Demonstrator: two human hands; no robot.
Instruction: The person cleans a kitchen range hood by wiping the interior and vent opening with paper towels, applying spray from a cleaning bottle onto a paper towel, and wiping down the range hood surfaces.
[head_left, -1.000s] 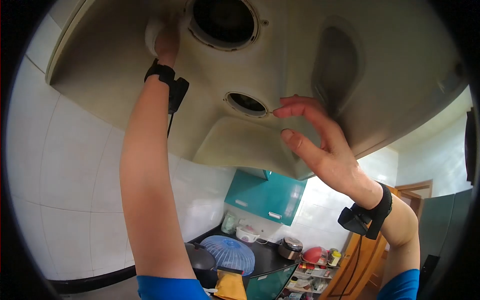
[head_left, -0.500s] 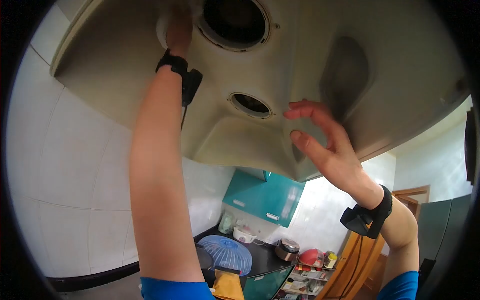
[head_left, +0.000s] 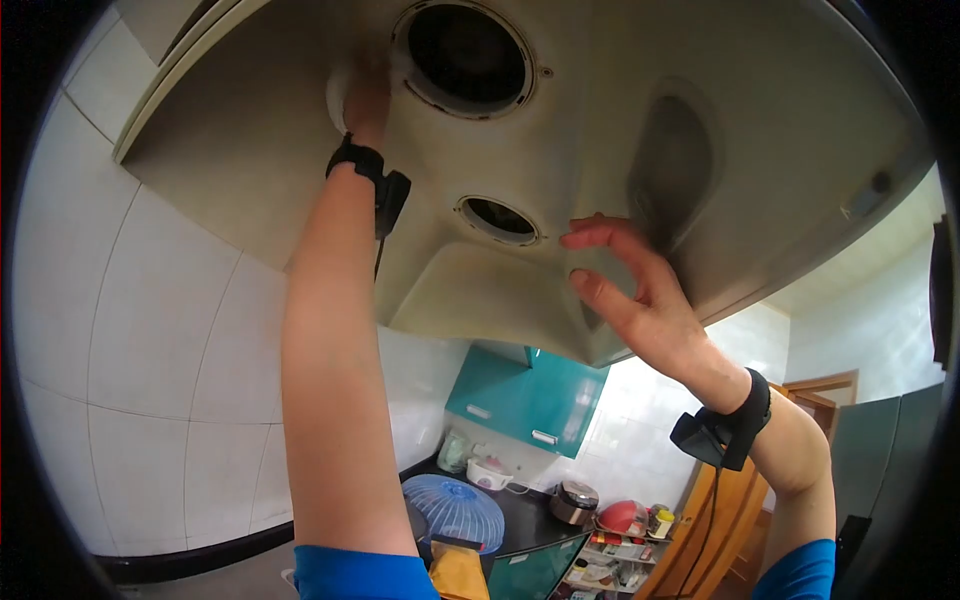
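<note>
Overhead is the underside of a beige range hood (head_left: 560, 120), with a large round opening and a smaller one below it. My left hand (head_left: 366, 100) reaches up beside the large opening, against the hood's inner surface, its fingers blurred. A white cloth (head_left: 338, 100) shows at its left edge, pressed under the hand. My right hand (head_left: 640, 295) is raised below the dark oval recess, fingers curved and apart, with nothing in it. Its fingertips lie to the right of the small opening. Both wrists wear black straps with small devices.
Below are a black counter (head_left: 530, 520) with a blue mesh cover (head_left: 455, 512), a white pot (head_left: 488, 474) and a rice cooker (head_left: 574, 502). Teal cabinets (head_left: 525, 400) hang behind it. A loaded shelf (head_left: 610, 570) and a wooden door (head_left: 700, 520) stand at right; white tiles line the left.
My left hand and the white cloth appear slightly lower and farther right in view. My right hand has shifted slightly left, still with fingers apart. The view has tilted a little.
</note>
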